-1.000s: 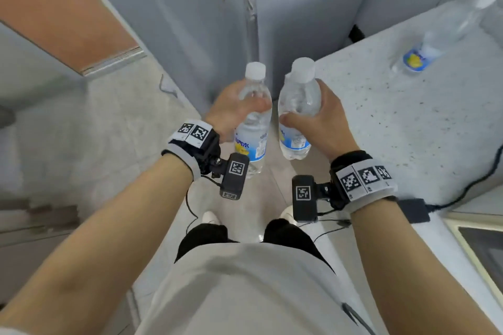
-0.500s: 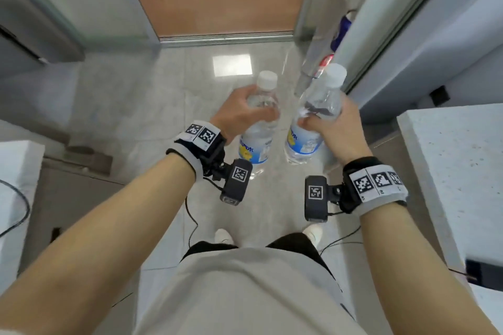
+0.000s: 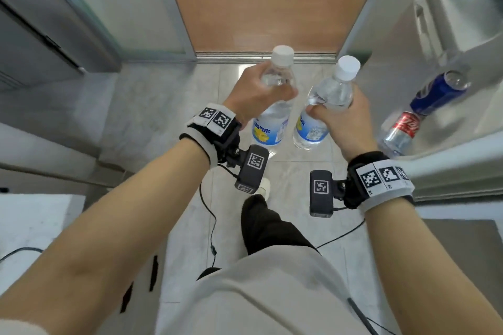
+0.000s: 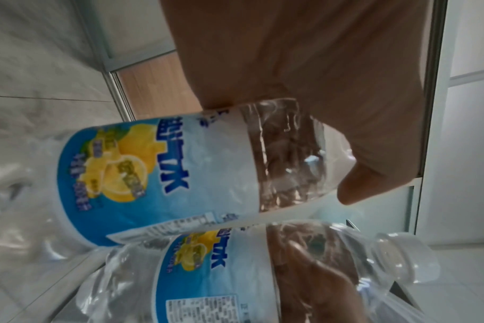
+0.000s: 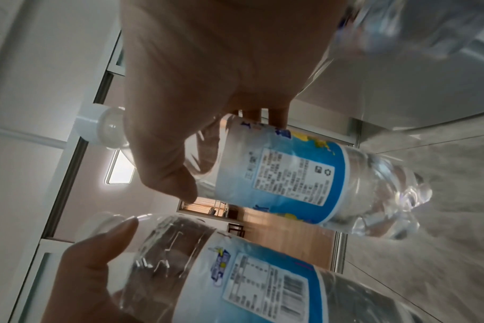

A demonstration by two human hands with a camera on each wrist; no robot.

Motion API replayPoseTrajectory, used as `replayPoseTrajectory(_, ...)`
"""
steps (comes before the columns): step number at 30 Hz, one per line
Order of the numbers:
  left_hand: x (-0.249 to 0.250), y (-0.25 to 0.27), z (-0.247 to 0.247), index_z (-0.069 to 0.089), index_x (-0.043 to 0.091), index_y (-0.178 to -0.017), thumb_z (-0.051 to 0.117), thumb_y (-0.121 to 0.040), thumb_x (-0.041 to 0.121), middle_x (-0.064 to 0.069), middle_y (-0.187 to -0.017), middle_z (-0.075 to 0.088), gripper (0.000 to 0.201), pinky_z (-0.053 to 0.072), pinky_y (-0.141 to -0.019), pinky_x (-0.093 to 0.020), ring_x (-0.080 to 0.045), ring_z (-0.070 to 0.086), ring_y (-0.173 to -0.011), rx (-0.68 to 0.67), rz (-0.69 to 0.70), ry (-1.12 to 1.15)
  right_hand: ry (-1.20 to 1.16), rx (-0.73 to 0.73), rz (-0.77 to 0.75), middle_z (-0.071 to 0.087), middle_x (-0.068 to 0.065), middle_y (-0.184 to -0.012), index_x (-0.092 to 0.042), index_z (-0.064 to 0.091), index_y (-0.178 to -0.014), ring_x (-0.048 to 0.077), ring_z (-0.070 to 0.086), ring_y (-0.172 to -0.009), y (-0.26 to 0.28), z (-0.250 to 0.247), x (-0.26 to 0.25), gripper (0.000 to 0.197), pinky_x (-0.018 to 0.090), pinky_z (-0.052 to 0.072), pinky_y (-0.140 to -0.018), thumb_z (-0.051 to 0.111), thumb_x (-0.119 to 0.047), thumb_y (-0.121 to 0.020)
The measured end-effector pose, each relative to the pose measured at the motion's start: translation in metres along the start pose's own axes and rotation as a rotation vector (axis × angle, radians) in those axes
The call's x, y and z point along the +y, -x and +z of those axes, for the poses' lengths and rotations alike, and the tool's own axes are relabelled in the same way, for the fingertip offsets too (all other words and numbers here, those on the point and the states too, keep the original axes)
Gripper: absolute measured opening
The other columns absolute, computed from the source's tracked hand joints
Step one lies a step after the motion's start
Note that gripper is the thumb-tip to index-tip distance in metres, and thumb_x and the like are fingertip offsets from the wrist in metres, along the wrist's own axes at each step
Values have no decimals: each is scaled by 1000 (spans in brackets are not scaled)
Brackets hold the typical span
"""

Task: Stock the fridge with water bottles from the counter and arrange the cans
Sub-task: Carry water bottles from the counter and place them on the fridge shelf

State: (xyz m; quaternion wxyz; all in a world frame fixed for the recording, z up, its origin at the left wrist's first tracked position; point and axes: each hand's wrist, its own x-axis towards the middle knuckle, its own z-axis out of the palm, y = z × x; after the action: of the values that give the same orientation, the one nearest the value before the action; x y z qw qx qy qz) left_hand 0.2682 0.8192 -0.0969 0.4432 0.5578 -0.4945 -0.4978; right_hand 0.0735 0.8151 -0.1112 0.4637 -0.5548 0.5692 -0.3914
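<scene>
Two capped water bottles held side by side above the floor tiles, left bottle (image 3: 272,114) wrapped by left hand (image 3: 255,95), right bottle (image 3: 324,109) by right hand (image 3: 340,119) (fingers curled round the upper bodies), blue can (image 3: 438,92) and red can (image 3: 400,130) on a fridge-door shelf (image 3: 462,128) nearby.

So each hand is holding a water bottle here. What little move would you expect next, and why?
Probably a swing of the right hand and its bottle to the right, toward the open fridge door shelf, where a blue can and a red can lie tipped. That shelf is nearest that hand; the left hand holds its own bottle farther off.
</scene>
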Motion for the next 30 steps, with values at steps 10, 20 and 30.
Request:
replayPoseTrajectory(10, 41, -217, -41, 64, 22, -97, 78, -73, 20, 6, -93, 69, 28, 53, -82, -30, -11, 68, -87, -74, -27, -50, -47, 93, 43, 69, 5, -106, -25, 60, -104, 23, 68, -100, -200, 21, -34, 49, 50, 56, -92, 81, -28, -60)
replayPoseTrajectory(20, 76, -412, 5, 66, 12, -95, 77, -61, 29, 3, -82, 70, 39, 54, -73, -25, -11, 66, -75, -340, 55, -8, 24, 407, 94, 69, 3, -102, -18, 61, -108, 15, 65, -90, -325, -27, -48, 45, 27, 53, -82, 84, -9, -70)
replayPoseTrajectory(30, 147, -583, 84, 64, 15, -92, 73, -69, 18, 3, -82, 68, 25, 55, -70, -20, -8, 65, -73, -846, 156, -9, 104, 899, 182, 66, -8, -94, -21, 59, -104, 5, 62, -84, -407, -75, -98, 46, 10, 47, -72, 86, -17, -68)
